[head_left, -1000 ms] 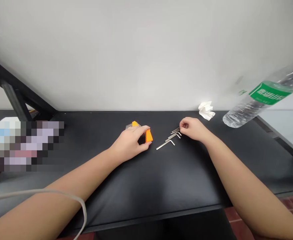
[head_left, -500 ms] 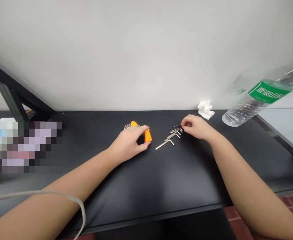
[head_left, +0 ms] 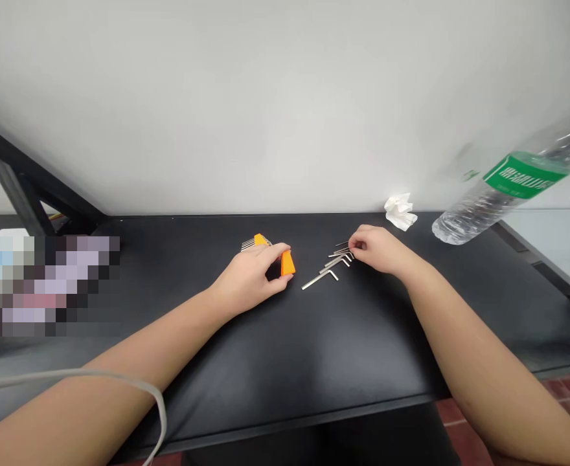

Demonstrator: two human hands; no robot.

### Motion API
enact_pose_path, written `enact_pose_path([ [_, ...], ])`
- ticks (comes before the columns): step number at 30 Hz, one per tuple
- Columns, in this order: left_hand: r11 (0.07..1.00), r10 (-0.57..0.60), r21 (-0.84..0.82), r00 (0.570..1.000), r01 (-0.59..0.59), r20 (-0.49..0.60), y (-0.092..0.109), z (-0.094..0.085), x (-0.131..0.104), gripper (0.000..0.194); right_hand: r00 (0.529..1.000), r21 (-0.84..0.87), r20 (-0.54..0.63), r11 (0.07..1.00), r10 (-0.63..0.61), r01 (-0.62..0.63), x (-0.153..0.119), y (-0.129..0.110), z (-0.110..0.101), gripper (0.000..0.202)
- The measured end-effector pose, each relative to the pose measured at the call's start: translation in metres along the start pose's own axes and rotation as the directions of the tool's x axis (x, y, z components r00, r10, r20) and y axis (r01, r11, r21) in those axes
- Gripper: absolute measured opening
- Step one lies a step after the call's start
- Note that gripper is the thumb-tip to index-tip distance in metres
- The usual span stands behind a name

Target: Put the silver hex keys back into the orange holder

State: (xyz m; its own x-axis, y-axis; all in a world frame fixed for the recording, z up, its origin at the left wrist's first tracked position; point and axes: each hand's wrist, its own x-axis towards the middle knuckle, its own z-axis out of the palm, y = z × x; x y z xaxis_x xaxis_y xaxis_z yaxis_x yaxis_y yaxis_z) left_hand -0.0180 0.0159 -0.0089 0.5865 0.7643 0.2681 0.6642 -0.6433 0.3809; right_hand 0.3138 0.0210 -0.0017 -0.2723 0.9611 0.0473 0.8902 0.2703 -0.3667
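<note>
My left hand (head_left: 250, 277) is wrapped round an orange hex key holder (head_left: 287, 263), its thumb and fingers on either side. Part of the holder is hidden under the hand, and several thin metal key ends poke out at its far left. To the right, several L-shaped hex keys (head_left: 317, 279) lie in a slanting row on the black table, the largest nearest me. At the far end of that row, my right hand (head_left: 375, 249) has its fingers pinched on the bent end of a thin hex key (head_left: 342, 243). The fingertips cover part of the smaller keys.
Crumpled white tissue (head_left: 400, 211) lies by the wall behind my right hand. A clear plastic bottle with a green label (head_left: 525, 175) stands at the right. A white power strip (head_left: 3, 259) and a blurred patch are at the left; a pale cable (head_left: 120, 379) crosses my left forearm.
My right hand has shifted slightly left and down, and its fingertips now cover the bent ends of the smaller hex keys. My left hand stays on the orange holder.
</note>
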Motion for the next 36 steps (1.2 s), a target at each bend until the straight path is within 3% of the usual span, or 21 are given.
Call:
enact_pose_path([
  [12,1.000,0.020,-0.001,1.000,-0.020,-0.006,0.001,0.000,0.001,0.045,0.988,-0.092,0.142,0.994,0.068,-0.055,-0.001,-0.011,-0.010,0.010],
  [19,1.000,0.022,-0.011,1.000,-0.022,0.001,0.000,-0.002,-0.001,0.045,0.997,-0.032,-0.032,0.996,0.077,-0.078,-0.001,0.003,-0.015,0.011],
  [26,1.000,0.019,-0.017,1.000,-0.019,0.015,0.000,-0.003,-0.001,0.046,0.997,-0.081,0.041,0.995,0.064,-0.061,0.000,0.008,-0.014,0.017],
  [33,1.000,0.017,-0.014,0.999,-0.016,0.032,0.002,-0.006,0.002,0.046,0.999,-0.158,0.033,0.986,-0.043,0.048,0.005,0.004,-0.007,0.025],
  [36,0.999,0.020,-0.027,0.999,-0.019,0.031,0.003,-0.007,0.002,0.045,0.999,-0.154,0.016,0.987,-0.032,0.034,0.004,0.001,-0.007,0.025],
])
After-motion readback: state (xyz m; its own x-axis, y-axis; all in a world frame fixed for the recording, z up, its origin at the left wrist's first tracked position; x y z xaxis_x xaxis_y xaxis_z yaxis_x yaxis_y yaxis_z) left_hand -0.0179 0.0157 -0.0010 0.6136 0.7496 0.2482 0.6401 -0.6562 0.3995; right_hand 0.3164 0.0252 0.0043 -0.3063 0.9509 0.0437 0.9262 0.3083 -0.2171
